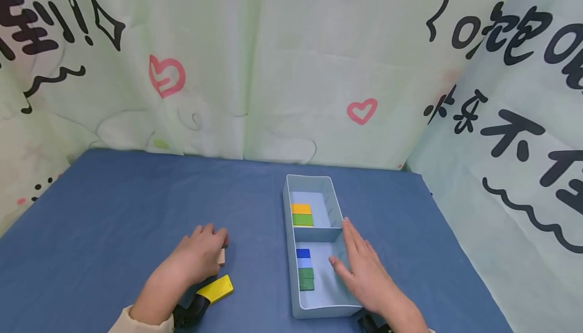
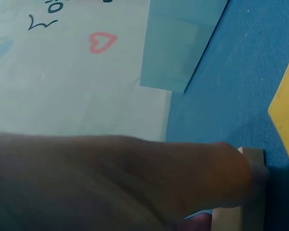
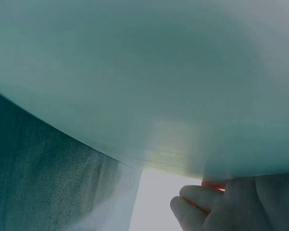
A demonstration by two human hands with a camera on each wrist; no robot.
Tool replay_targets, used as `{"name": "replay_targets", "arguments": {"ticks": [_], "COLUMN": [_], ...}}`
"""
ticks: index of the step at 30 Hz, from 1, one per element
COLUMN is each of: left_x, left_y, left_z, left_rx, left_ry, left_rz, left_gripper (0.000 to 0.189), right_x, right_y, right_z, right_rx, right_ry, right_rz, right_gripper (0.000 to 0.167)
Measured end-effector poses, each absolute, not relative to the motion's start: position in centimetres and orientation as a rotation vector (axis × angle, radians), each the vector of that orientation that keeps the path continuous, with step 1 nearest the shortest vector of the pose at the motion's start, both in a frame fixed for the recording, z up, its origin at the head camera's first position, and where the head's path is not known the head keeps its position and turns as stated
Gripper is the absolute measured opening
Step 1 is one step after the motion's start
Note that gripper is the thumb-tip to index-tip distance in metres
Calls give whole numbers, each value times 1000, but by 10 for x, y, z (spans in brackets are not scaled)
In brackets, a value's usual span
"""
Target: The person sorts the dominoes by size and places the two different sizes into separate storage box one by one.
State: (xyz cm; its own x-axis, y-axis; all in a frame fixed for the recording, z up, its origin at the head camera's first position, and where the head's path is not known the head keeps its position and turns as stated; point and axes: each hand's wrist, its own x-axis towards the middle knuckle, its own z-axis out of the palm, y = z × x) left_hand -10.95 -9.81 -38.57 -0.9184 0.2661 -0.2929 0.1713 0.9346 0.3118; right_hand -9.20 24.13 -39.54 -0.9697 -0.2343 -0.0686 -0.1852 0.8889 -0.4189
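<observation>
My left hand (image 1: 198,257) pinches a pale tan block (image 1: 221,257) on the blue cloth, with most of it hidden under the fingers. In the left wrist view the end of that tan block (image 2: 253,155) shows beside a finger. Just below this hand in the head view lies a yellow block (image 1: 216,288). A light blue two-compartment box (image 1: 296,297) stands to the right. Against its right wall rests my right hand (image 1: 369,277), fingers straight and thumb over the near compartment.
Orange (image 1: 300,208) and green (image 1: 302,219) blocks sit in the far compartment. A row of dark blue (image 1: 302,253), light blue (image 1: 304,262) and green (image 1: 306,278) blocks lines the near compartment's left wall. Printed curtains (image 1: 291,70) hang behind the blue table (image 1: 136,196).
</observation>
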Motion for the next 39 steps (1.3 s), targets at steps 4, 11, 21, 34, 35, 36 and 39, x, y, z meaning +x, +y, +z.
{"name": "replay_targets", "arguments": {"ticks": [4, 11, 21, 34, 35, 36, 39], "left_x": [-110, -109, -106, -100, -100, -100, -101], "left_y": [-98, -99, -97, -93, -92, -90, -85], "left_z": [-386, -389, -389, -391, -390, -389, -383], "left_rx": [351, 402, 369, 545, 571, 594, 626], "left_ry": [2790, 2832, 2884, 3018, 3057, 3093, 3177], "left_rz": [418, 425, 401, 343, 319, 301, 251], "left_gripper": [32, 31, 39, 33, 33, 33, 33], "right_x": [-92, -91, -91, -90, -90, -90, -90], "right_y": [241, 241, 242, 242, 242, 242, 242], "right_z": [-396, -399, -397, -395, -395, -395, -394], "right_rx": [-336, -340, -324, -320, -319, -317, -309], "right_ry": [2960, 2932, 2933, 2921, 2918, 2914, 2907], "right_rz": [-633, -644, -648, -639, -642, -642, -639], "right_gripper": [82, 82, 83, 84, 84, 84, 84]}}
